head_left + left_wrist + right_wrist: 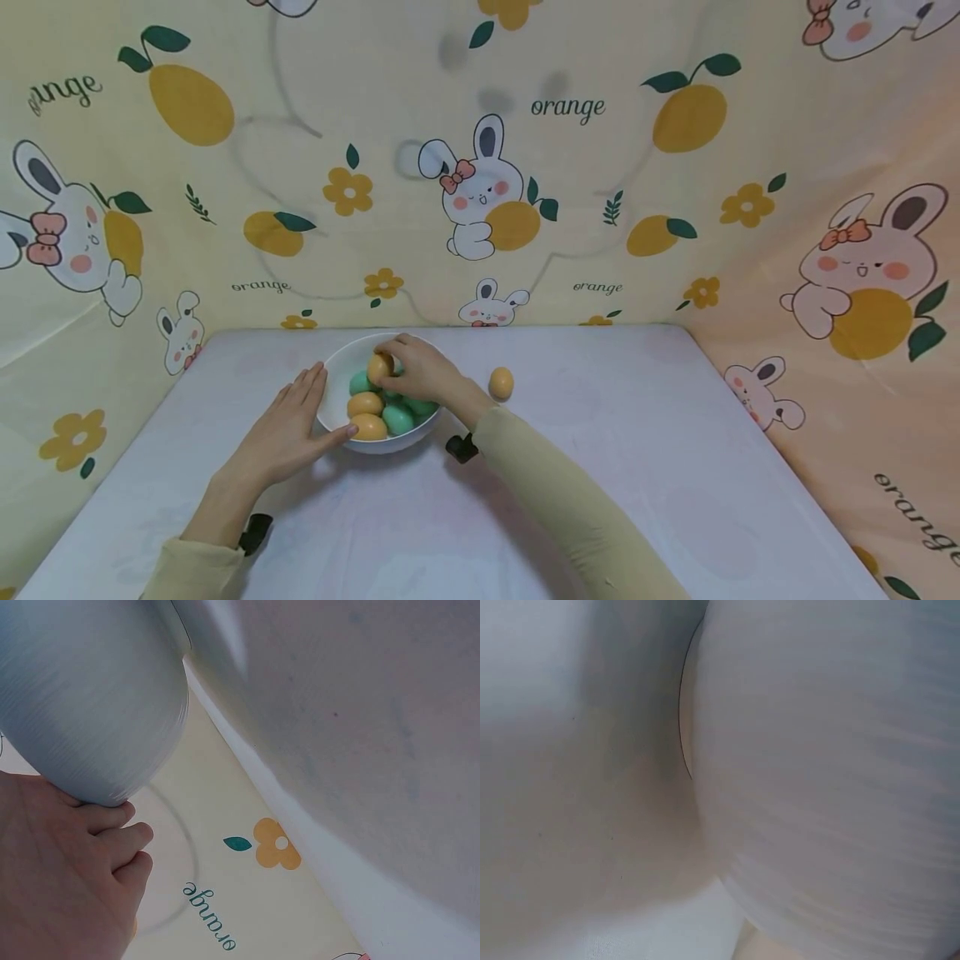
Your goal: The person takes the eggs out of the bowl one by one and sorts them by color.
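Observation:
A white bowl [327,406] holds several egg-shaped pieces, some green and some yellow-orange. My right hand [420,372] reaches over the bowl's right side and pinches a yellow egg [379,367] between thumb and fingers, above a green egg [360,382]. At the bowl's left side, my left hand [296,425] rests against the wall with straight fingers, its thumb lying across the near rim. The left wrist view shows those fingertips touching the outer wall [97,697]. In the right wrist view the bowl's outside [825,765] fills much of the picture, with the right hand hidden.
A single yellow egg [501,383] lies on the white table [637,467], to the right of the bowl and just beyond the right forearm. Behind the table hangs a cream cloth [420,75] printed with rabbits and oranges. Each wrist bears a small black device [256,533].

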Demonstrator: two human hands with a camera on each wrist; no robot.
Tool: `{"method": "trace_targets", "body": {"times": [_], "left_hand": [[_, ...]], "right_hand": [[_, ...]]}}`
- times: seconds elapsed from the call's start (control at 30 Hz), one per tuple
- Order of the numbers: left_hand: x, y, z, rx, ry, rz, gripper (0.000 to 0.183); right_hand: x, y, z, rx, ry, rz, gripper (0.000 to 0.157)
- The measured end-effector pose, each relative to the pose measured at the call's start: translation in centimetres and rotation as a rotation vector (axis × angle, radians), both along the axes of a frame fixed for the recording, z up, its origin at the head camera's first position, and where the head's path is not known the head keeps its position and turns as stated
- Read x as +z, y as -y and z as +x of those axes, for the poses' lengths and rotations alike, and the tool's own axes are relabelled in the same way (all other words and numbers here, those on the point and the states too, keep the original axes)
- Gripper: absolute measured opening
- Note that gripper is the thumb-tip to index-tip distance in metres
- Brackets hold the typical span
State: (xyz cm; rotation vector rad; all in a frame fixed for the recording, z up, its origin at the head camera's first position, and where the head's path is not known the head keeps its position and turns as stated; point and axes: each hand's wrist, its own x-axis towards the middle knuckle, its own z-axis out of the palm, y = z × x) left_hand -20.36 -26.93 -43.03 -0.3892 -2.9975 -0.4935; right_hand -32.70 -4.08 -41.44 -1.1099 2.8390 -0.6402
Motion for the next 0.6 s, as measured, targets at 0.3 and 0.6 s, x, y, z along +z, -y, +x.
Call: {"method": "trace_targets", "body": {"times": [0.3, 0.6], "left_hand": [[-0.2, 0.2, 0.0, -0.012, -0.018, 0.005, 0.111], [-0.1, 0.1, 0.0, -0.01, -0.014, 0.005, 0.111]], "right_hand": [[0.2, -0.8, 0.7, -0.018, -0.021, -0.091, 0.056], [0.0, -2.1, 1.5, -0.001, -0.07, -0.194, 0.054]]}}
